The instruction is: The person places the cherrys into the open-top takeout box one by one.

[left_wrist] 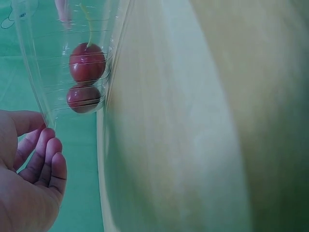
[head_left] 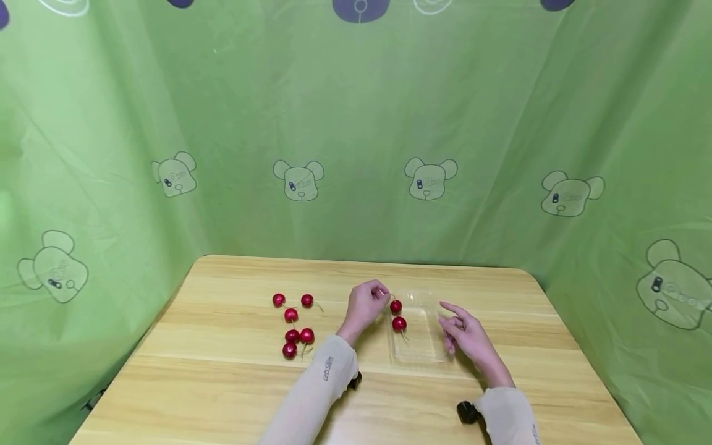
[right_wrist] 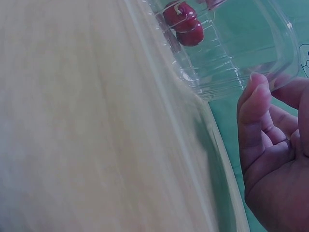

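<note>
In the head view, my left hand [head_left: 367, 304] is at the far left corner of a clear plastic box [head_left: 425, 353], its thumb and fingertips pinched together. A thin stem runs from the farther red cherry [head_left: 395, 306] up to those fingertips. Close in front of it, a second cherry [head_left: 399, 324] lies in the box with its stem towards me. Both cherries show through the plastic wall in the left wrist view. My right hand [head_left: 464, 334] is beside the box's right side, index finger stretched out and thumb apart from it, fingertips right at the rim.
Several more stemmed cherries [head_left: 292, 335] lie in a loose cluster on the wooden table [head_left: 222, 383], left of my left forearm. A green curtain [head_left: 356, 228] with bear-head prints hangs behind the table and along both sides.
</note>
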### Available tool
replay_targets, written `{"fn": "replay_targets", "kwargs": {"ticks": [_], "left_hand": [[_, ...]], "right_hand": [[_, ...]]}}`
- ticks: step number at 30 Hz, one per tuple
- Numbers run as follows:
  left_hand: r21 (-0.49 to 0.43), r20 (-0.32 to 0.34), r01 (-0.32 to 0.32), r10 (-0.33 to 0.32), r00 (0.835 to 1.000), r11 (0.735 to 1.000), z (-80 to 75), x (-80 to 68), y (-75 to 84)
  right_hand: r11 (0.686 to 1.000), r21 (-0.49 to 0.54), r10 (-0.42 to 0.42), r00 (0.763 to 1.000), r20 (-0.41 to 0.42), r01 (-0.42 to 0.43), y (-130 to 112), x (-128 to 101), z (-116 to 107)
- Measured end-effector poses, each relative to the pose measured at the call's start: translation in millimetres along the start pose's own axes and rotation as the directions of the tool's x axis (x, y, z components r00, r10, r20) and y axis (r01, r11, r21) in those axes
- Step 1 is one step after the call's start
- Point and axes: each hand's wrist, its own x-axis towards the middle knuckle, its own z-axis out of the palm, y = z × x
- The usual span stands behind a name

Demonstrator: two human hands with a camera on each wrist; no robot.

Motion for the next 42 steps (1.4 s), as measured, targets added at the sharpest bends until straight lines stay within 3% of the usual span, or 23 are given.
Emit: {"fn": "replay_targets", "kwargs": {"ticks": [14, 23, 27, 32, 38, 42], "left_hand": [[0.013, -0.013, -0.001, 0.001, 1.0, 1.0, -0.3, -5.3, -0.7], [0.016, -0.036, -0.035, 0.035, 0.999, 0.999, -23.7, -9.4, 2.6], [0.028, -0.044, -0.063, 0.064, 0.997, 0.998, -47.5, -10.8, 5.6], [0.07, -0.064, -0.065, 0.07, 0.995, 0.995, -92.6, -16.4, 0.3], [0.139, -0.078, 0.007, 0.004, 0.997, 0.99, -154.1, -29.5, -18.5], [0.196, -0.079, 0.054, -0.039, 0.996, 0.979, -186.1, -36.8, -37.6]], "right_hand": [[1.0, 0.009, 0.01, 1.0, -0.006, -0.01, 3, -4, 0], [1.0, 0.012, 0.017, 1.0, 0.003, -0.017, 1, -3, 1], [1.0, 0.006, 0.01, 1.0, 0.003, -0.01, -1, -2, 0], [1.0, 0.002, 0.004, 1.0, 0.006, -0.004, -3, 1, 1], [1.0, 0.004, 0.003, 1.0, 0.007, -0.003, -3, 1, 1], [1.0, 0.004, -0.004, 1.0, 0.008, 0.004, -2, 0, 1]]}}
